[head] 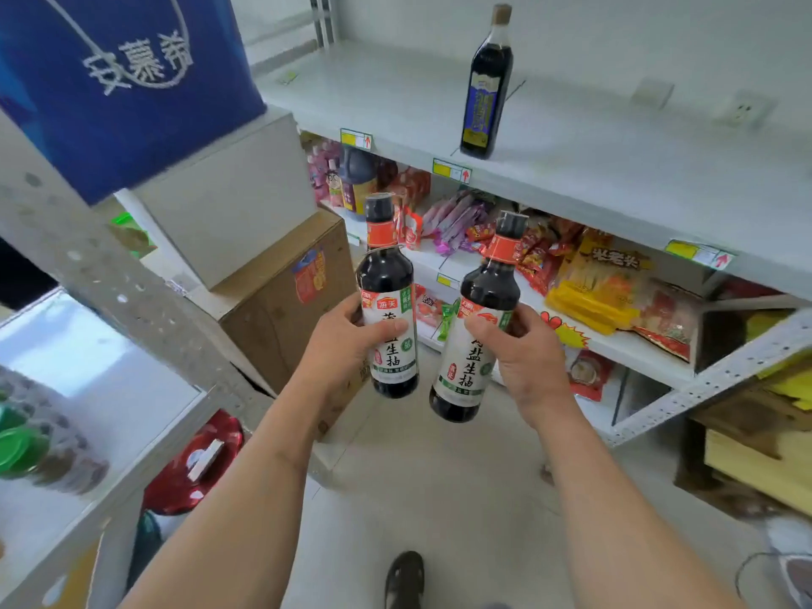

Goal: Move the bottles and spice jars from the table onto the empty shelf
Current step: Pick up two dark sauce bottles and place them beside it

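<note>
Head view: left hand [340, 340] and right hand [527, 362] each wrapped round a soy sauce bottle [386, 301], [476, 336].
Risk: bottles clink, or knock over the tall bottle [485, 90] on the empty shelf [615, 169].

**Shelf situation right now**

The white top shelf [593, 138] in front of me is carrying just one tall dark bottle [485, 87], standing upright near the front edge. The shelf below [615, 345] is holding snack packets [615, 292] and a dark jug [358, 178].
</note>
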